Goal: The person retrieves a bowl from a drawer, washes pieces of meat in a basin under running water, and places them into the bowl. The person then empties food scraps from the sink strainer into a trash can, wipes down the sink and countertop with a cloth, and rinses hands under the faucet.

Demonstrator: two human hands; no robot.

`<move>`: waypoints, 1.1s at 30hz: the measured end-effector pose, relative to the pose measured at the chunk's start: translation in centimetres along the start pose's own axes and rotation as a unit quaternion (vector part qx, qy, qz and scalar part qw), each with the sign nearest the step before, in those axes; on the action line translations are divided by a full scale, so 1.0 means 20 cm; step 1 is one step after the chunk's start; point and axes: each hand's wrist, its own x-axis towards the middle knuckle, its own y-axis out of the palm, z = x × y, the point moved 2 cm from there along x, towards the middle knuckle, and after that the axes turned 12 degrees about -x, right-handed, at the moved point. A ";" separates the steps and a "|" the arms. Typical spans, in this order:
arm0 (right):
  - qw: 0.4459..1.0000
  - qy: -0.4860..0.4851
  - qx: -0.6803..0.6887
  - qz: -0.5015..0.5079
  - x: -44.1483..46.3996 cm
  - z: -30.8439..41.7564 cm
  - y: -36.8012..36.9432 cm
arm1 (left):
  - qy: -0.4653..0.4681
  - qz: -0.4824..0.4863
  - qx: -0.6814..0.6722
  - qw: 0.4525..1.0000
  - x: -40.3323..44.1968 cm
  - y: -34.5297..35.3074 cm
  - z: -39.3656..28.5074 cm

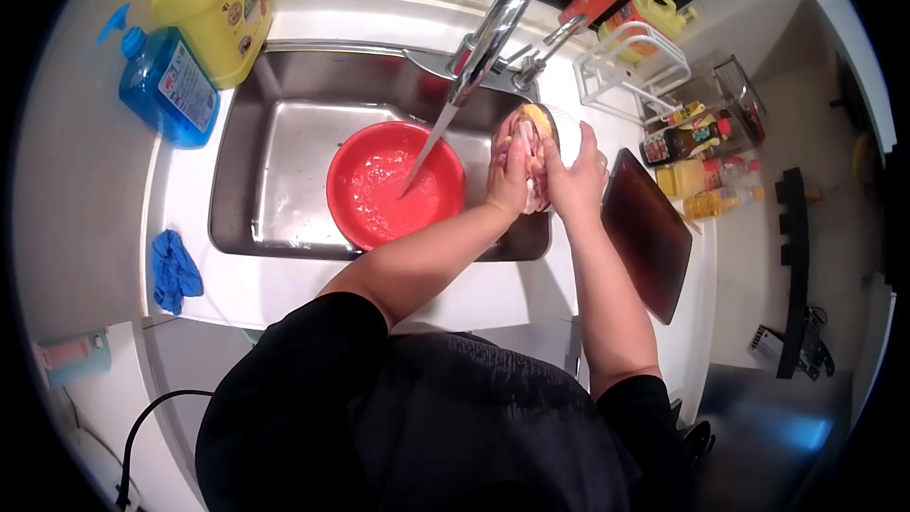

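Note:
Pieces of raw meat [535, 147], pink with a yellow patch, are at the right edge of the sink [284, 147]. My left hand [509, 180] presses on their left side with its fingers wrapped round them. On their right side is my right hand [576, 175], its fingers also against the meat. A white rim, perhaps of a bowl [567, 133], shows behind the right fingers. Water runs from the faucet [498, 28] into a red basin [351, 180] standing in the sink, left of my hands.
Left of the sink stand a blue pump bottle [175, 85] and a yellow jug [213, 9]; a blue cloth [175, 272] lies below them. At right are a dark board [647, 237], a white rack [633, 66] and several bottles [706, 173].

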 end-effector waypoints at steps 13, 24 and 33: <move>0.999 0.016 -0.046 -0.019 -0.11 0.12 -0.03 | -0.020 0.022 -0.116 0.993 -0.02 -0.06 -0.02; 0.993 0.016 -0.108 -0.048 -0.15 0.16 -0.07 | -0.068 0.028 -0.127 0.989 -0.04 -0.06 -0.02; 0.990 0.035 -0.126 -0.060 -0.16 0.22 -0.12 | -0.124 0.015 -0.227 0.966 -0.02 -0.04 0.03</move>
